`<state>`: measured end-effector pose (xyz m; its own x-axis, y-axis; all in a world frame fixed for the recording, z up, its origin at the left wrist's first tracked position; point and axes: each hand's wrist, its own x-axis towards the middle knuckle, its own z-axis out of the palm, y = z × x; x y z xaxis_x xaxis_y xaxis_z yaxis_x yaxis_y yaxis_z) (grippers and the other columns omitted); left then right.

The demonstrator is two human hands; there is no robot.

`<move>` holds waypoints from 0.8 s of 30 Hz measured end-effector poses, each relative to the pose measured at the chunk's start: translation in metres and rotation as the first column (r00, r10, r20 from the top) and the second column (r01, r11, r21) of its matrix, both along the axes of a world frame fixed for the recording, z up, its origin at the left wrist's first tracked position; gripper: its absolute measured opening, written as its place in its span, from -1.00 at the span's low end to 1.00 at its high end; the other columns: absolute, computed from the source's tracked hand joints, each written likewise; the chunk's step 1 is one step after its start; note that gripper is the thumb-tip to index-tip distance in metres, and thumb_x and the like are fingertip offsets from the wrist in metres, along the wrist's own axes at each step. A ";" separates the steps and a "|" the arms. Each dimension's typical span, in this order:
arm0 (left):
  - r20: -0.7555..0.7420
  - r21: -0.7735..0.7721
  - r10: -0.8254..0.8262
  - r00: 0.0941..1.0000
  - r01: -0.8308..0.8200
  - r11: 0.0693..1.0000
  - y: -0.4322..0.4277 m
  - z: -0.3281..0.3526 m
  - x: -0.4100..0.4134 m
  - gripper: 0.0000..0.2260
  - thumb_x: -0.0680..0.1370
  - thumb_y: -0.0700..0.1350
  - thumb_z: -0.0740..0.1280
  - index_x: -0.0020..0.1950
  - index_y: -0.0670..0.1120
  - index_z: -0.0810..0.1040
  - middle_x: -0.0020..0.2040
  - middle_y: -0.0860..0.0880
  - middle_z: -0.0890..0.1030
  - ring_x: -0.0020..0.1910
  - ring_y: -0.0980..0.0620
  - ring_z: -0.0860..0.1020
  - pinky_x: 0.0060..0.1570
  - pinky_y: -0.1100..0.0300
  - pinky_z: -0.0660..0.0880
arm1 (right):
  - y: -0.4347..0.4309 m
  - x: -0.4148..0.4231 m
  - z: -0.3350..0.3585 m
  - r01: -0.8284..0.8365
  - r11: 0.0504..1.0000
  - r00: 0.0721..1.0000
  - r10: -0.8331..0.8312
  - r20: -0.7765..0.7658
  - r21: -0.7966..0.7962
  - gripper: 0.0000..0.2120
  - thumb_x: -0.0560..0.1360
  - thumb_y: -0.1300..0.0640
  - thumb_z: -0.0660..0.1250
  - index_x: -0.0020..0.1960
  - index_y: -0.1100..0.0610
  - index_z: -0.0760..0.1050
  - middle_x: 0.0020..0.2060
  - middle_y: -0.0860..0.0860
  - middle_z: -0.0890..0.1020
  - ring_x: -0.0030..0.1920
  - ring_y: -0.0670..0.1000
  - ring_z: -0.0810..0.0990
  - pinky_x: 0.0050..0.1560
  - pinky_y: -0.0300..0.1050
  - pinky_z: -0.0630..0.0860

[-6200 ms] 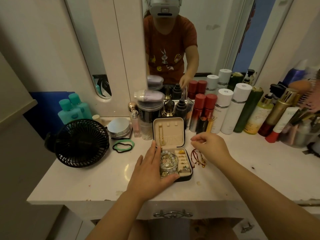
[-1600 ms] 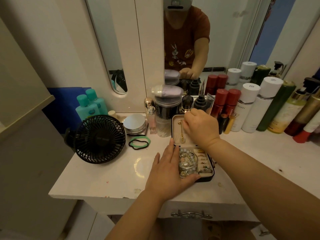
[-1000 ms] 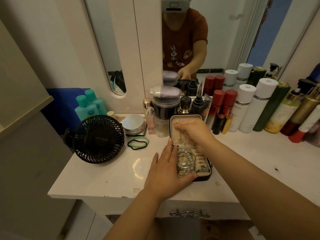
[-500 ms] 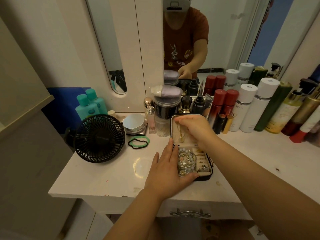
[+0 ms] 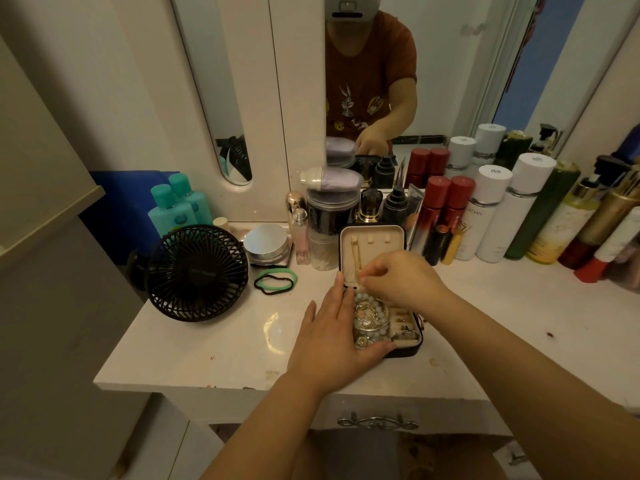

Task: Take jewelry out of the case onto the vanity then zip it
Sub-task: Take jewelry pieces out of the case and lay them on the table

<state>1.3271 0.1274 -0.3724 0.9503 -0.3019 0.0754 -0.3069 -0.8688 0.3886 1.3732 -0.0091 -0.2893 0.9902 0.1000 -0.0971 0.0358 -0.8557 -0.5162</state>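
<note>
A small black jewelry case (image 5: 408, 348) lies open on the white vanity (image 5: 214, 344), its cream lid (image 5: 377, 239) standing upright. A gold necklace (image 5: 356, 252) hangs inside the lid. The tray holds a pale bead bracelet (image 5: 375, 306), gold pieces and several small rings (image 5: 403, 329). My left hand (image 5: 332, 341) lies flat along the case's left side, thumb at its front edge. My right hand (image 5: 398, 277) hovers over the hinge, its fingertips pinching the lower end of the necklace.
A black table fan (image 5: 197, 271) stands at the left. Green and black hair ties (image 5: 276, 280) and a silver jar (image 5: 266, 242) lie behind the case. Rows of bottles (image 5: 491, 209) line the mirror to the right. A drawer handle (image 5: 377, 424) sits below the edge.
My right hand came from the vanity to the lid, then slid down the gold necklace to its lower end. My left hand stayed on the case.
</note>
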 end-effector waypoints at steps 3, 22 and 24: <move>-0.003 0.001 0.001 1.000 -0.001 1.000 0.000 0.001 0.000 -0.08 0.33 0.49 -0.03 0.52 0.00 -0.18 0.51 0.05 -0.30 0.49 0.14 -0.16 0.46 0.04 -0.15 | 0.003 0.004 -0.004 0.051 0.997 0.994 -0.056 0.089 0.058 -0.76 0.49 0.08 0.30 0.14 -0.01 0.58 0.11 -0.04 0.63 0.12 -0.04 0.56 0.07 -0.14 0.47; 0.032 -0.067 -0.013 0.999 0.015 0.998 -0.002 0.001 0.001 -0.09 0.29 0.52 -0.11 0.52 0.06 -0.14 0.53 0.08 -0.19 0.41 0.28 -0.27 0.45 0.00 -0.11 | 0.042 0.018 -0.022 0.319 0.944 0.908 -0.329 0.260 0.082 -0.77 0.54 0.00 0.24 0.03 0.10 0.58 -0.05 0.06 0.64 -0.04 0.07 0.59 -0.22 -0.18 0.32; 0.028 -0.064 -0.013 1.000 0.014 0.998 -0.001 0.000 0.001 -0.10 0.30 0.51 -0.10 0.52 0.06 -0.15 0.53 0.08 -0.19 0.41 0.27 -0.26 0.45 -0.01 -0.11 | 0.042 0.019 -0.022 0.347 0.930 0.899 -0.367 0.240 0.120 -0.78 0.54 0.03 0.25 0.02 0.12 0.59 -0.05 0.06 0.64 -0.04 0.07 0.59 -0.22 -0.20 0.31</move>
